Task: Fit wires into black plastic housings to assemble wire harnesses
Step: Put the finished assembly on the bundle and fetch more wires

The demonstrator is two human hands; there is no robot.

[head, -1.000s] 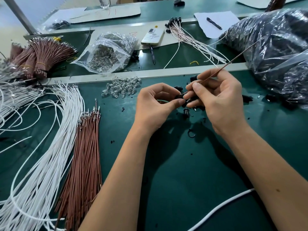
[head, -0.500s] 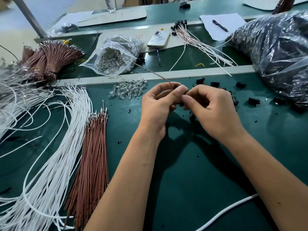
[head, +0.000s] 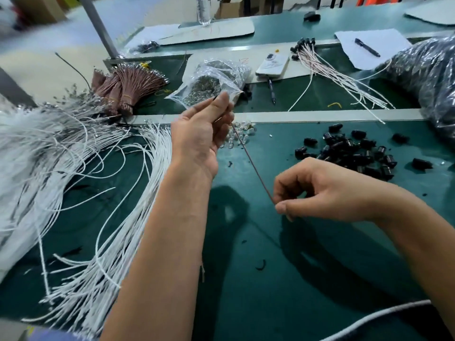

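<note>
My left hand (head: 200, 132) is raised over the green mat and pinches the far end of a thin brown wire (head: 251, 159); a small dark piece shows at its fingertips. The wire runs down and right to my right hand (head: 317, 191), which pinches its near end between thumb and forefinger. A heap of loose black plastic housings (head: 357, 153) lies just beyond my right hand. A wide fan of white wires (head: 103, 193) spreads at the left.
Clear small parts (head: 242, 130) lie behind my left hand, a clear bag of them (head: 209, 82) farther back. Tied brown wire bundles (head: 125, 89) sit back left. Finished harnesses (head: 327, 70), a phone (head: 272, 65) and a dark plastic bag (head: 428, 77) are at the back right.
My hands, close together before, have drawn apart: the left rose up and back with the wire's end, the right dropped toward me. The view swung left, blurring the white wires.
</note>
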